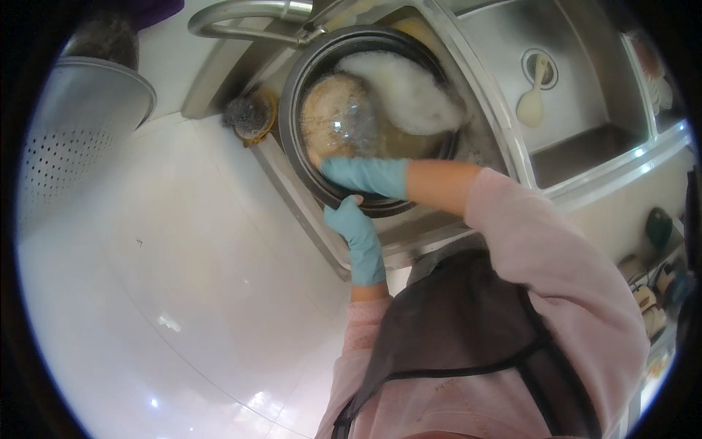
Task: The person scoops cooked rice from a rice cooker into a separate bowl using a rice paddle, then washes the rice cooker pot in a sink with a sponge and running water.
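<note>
A large dark round pot [290,118] sits tilted in the left sink basin, holding cloudy water with white foam [408,99]. A rounded, shiny tan surface [334,110] shows in the water; whether it is the pot's bottom or a separate thing I cannot tell. My left hand [348,219], in a light blue wrist-length glove or sleeve, grips the pot's near rim. My right hand [343,170], covered the same way, reaches inside the pot low on its near side; its fingers are mostly hidden, so what they hold cannot be told.
A curved metal faucet [247,19] arches behind the pot. A steel wool scrubber [244,112] rests in a yellow-rimmed holder at the basin's left corner. A perforated metal strainer [82,110] stands at far left. In the right basin [581,99], a pale rice paddle [532,104] lies over the drain.
</note>
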Demonstrator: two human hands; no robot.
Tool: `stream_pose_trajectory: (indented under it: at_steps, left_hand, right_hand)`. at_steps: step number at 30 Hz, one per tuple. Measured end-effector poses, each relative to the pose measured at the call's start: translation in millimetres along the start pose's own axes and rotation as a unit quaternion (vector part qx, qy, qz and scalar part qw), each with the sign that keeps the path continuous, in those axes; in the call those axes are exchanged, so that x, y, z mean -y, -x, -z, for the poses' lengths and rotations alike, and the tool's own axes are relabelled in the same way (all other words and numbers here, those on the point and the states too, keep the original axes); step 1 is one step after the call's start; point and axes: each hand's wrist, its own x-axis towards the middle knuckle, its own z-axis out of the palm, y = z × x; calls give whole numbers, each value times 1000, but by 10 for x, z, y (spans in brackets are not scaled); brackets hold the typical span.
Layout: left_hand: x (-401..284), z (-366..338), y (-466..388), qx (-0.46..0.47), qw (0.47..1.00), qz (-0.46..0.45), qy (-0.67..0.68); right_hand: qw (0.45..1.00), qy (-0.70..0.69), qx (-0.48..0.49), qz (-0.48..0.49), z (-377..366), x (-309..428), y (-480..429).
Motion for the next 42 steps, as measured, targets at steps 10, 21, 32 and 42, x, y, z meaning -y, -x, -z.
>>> stream_pose_trajectory:
  at_steps: [10, 21, 32, 42]
  left_hand:
    - [-141, -213, 0, 2, 997, -71, -11]
    - [-357, -260, -11, 35, 999, -22, -31]
    - [-365, -338, -52, 42, 999, -12, -32]
    - [-260, -193, -89, 12, 1000, -9, -20]
  right_hand:
    - [962, -249, 107, -25, -1106, -515, 883]
    - [930, -1, -351, 108, -1158, -1541, -527]
    - [872, -296, -130, -368, -1736, -918, -735]
    - [821, -514, 111, -223, -1002, 467, -913]
